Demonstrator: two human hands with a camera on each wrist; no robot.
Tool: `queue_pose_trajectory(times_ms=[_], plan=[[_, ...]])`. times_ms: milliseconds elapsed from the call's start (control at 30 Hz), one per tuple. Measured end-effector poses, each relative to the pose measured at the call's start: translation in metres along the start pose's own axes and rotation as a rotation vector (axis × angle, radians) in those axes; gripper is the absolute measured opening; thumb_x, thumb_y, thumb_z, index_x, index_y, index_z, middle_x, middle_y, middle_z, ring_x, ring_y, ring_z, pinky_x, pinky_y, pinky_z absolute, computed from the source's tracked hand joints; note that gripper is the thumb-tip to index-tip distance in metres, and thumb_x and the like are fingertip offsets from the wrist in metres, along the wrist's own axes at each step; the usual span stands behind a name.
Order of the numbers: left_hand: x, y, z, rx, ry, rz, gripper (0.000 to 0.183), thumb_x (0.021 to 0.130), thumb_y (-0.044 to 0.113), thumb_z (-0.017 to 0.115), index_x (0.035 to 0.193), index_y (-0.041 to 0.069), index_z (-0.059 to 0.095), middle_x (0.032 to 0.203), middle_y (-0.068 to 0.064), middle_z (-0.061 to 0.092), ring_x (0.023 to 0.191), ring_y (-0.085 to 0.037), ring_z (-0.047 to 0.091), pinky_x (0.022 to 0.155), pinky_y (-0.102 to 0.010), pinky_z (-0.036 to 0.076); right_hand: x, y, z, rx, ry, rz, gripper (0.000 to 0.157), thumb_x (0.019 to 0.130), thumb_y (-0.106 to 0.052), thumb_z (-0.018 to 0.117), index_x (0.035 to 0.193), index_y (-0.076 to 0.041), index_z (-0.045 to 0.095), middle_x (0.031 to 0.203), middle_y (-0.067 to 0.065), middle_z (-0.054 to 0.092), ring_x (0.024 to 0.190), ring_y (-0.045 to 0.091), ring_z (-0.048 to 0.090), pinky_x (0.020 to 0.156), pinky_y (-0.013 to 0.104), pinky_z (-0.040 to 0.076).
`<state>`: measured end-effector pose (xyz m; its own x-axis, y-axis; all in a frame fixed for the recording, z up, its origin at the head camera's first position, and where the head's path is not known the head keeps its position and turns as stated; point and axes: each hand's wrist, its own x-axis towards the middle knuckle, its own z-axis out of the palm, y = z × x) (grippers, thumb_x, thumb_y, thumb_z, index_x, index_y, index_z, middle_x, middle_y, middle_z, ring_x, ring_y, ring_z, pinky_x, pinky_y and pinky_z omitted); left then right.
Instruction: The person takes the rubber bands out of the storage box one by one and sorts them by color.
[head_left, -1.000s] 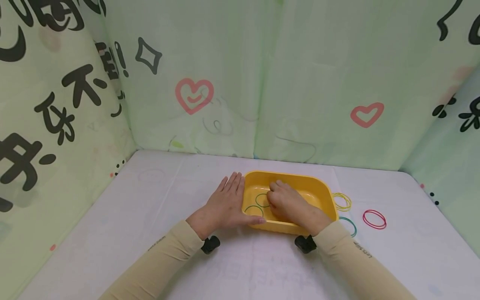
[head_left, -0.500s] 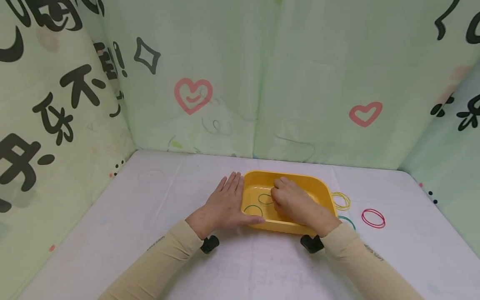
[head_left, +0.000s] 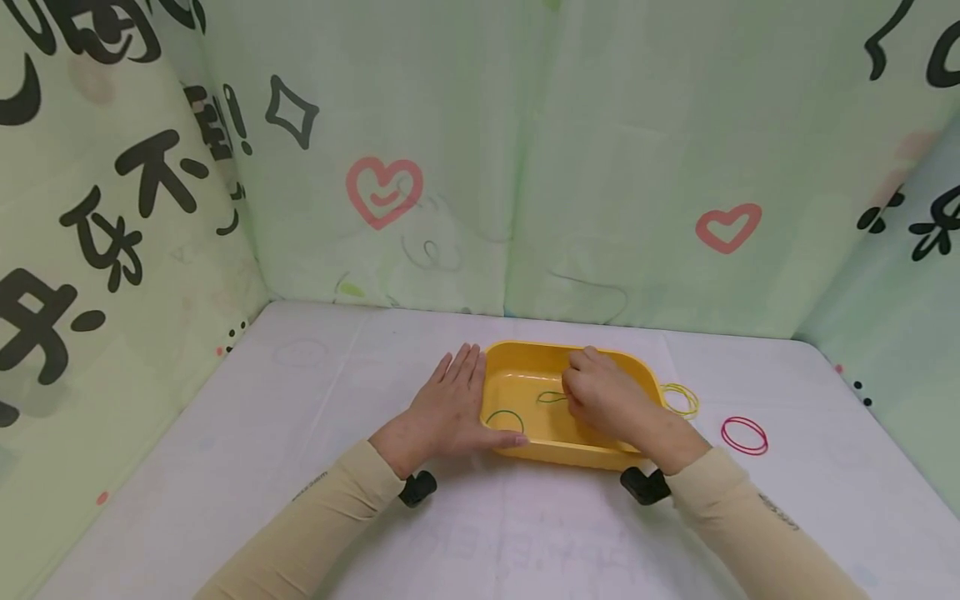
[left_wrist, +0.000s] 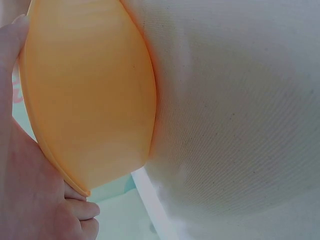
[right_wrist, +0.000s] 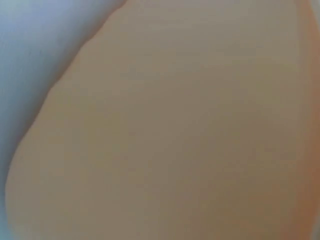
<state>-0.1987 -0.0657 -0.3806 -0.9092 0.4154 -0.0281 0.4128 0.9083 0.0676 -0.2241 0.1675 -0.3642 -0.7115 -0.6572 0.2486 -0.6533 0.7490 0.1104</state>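
In the head view a yellow plastic tray (head_left: 525, 454) sits on the table. My left hand (head_left: 446, 412) lies against its left end, fingers straight along the wall and thumb over the near rim; the left wrist view shows the hand at the tray's outer wall (left_wrist: 95, 95). Inside the tray my right hand (head_left: 611, 402), fingers curled, pinches one end of a green rubber band (head_left: 550, 397), whose loop stretches out narrow to the left. Another green rubber band (head_left: 506, 413) lies in the near left corner. A blurred tray wall (right_wrist: 165, 130) fills most of the right wrist view.
Yellow rubber bands (head_left: 681, 400) lie just off the tray's right end, and red rubber bands (head_left: 745, 436) farther right. A white cloth covers the table (head_left: 480, 533). Printed fabric walls (head_left: 600, 167) stand behind and at both sides.
My right hand has moved right inside the tray, drawing the green band along and narrowing its loop. The teal band on the table is now hidden behind the right forearm. My left hand stays put.
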Motion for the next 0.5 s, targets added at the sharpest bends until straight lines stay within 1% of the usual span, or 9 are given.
queue_pose_trajectory(times_ms=[133, 333, 500], plan=[[0.000, 0.000, 0.000, -0.005, -0.001, -0.002, 0.129, 0.054, 0.094, 0.013, 0.144, 0.001, 0.002, 0.151, -0.014, 0.004, 0.140, -0.025, -0.001, 0.113, -0.042, 0.005, -0.005, 0.005, -0.003, 0.005, 0.003, 0.012, 0.013, 0.073, -0.004, 0.062, 0.064, -0.010, 0.054, 0.067, -0.001, 0.040, 0.068, 0.018, 0.035, 0.062, 0.025, 0.030], [-0.001, 0.001, -0.001, -0.005, 0.004, 0.001, 0.128, 0.056, 0.094, 0.014, 0.144, 0.001, 0.004, 0.151, -0.014, 0.005, 0.140, -0.025, 0.001, 0.113, -0.042, 0.006, -0.012, 0.011, -0.008, 0.000, 0.036, 0.015, 0.010, 0.072, -0.004, 0.064, 0.066, -0.009, 0.057, 0.068, -0.001, 0.043, 0.068, 0.018, 0.036, 0.062, 0.025, 0.031], [-0.001, 0.001, -0.001, 0.006, 0.009, 0.007, 0.126, 0.058, 0.093, 0.015, 0.144, 0.001, 0.004, 0.151, -0.015, 0.005, 0.140, -0.026, 0.002, 0.113, -0.042, 0.007, -0.015, 0.015, -0.011, -0.011, 0.019, 0.054, 0.010, 0.072, -0.006, 0.065, 0.067, -0.010, 0.057, 0.070, -0.001, 0.043, 0.069, 0.018, 0.037, 0.061, 0.025, 0.032]])
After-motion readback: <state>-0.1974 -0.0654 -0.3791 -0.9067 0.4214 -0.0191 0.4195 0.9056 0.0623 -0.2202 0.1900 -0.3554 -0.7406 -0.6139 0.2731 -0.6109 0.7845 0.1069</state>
